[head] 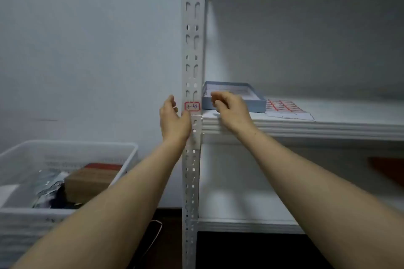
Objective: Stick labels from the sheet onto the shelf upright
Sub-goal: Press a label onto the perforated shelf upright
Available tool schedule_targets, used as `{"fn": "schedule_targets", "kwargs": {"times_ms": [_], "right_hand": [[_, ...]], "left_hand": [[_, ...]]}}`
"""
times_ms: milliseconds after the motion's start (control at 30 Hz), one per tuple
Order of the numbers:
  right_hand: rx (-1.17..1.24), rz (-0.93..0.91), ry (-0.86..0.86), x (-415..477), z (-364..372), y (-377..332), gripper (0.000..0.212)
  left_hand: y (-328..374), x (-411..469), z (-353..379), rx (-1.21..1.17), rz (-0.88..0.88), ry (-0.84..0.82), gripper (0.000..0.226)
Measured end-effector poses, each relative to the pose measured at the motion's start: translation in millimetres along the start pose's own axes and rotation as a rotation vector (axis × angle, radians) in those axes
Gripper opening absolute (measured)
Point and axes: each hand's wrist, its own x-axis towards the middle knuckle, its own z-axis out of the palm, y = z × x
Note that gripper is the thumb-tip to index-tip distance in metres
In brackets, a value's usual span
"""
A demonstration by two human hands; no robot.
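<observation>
The small red-bordered white label (192, 106) with handwriting on it sits flat on the front face of the white perforated steel shelf upright (192, 50), just above the joint where the white shelf board (328, 124) meets it. The label's long axis runs across the upright, left to right, while the upright itself runs straight up and down.

Our left hand (173, 119) stands just left of that label, fingers straight and relaxed, pointing up. The thumb rests against the upright at the label's lower left corner, and the hand holds nothing.

Our right hand (231, 109) hovers just right of the upright, over the near edge of the shelf board. Its fingers are loosely curled, and we see nothing pinched in them.

The sheet of red-bordered labels (284, 105) lies flat on the shelf board, to the right of the right hand and a little farther back. It is beyond the shallow blue cardboard box (258, 105), whose near wall is partly hidden by that hand.

We judge that the next label comes from that sheet, so the move goes rightward, and the right hand is clearly the nearer one.

Down on the left, a white plastic basket (65, 144) holds a brown cardboard box (89, 183).
</observation>
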Motion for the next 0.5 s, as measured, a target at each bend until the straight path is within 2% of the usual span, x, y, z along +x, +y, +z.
{"fn": "schedule_targets", "kwargs": {"times_ms": [100,200,233,367,500], "right_hand": [[0.082,0.043,-0.051,9.4,9.5,-1.9,0.041],[0.245,0.076,-0.079,21.7,22.1,-6.4,0.040],[0.321,0.085,-0.086,27.2,25.7,-6.2,0.036],[0.542,0.131,-0.061,34.3,29.6,-7.5,0.028],[0.559,0.116,-0.081,34.8,33.0,-0.7,0.030]], "left_hand": [[-7.7,9.3,1.4,-0.142,-0.125,-0.026,0.062],[-13.1,13.1,5.8,-0.193,-0.127,-0.090,0.068],[-13.8,15.7,7.4,-0.210,-0.112,-0.105,0.066],[-13.2,20.0,15.0,-0.272,-0.042,-0.134,0.029],[-16.2,24.2,22.6,-0.281,-0.062,-0.084,0.028]]}}
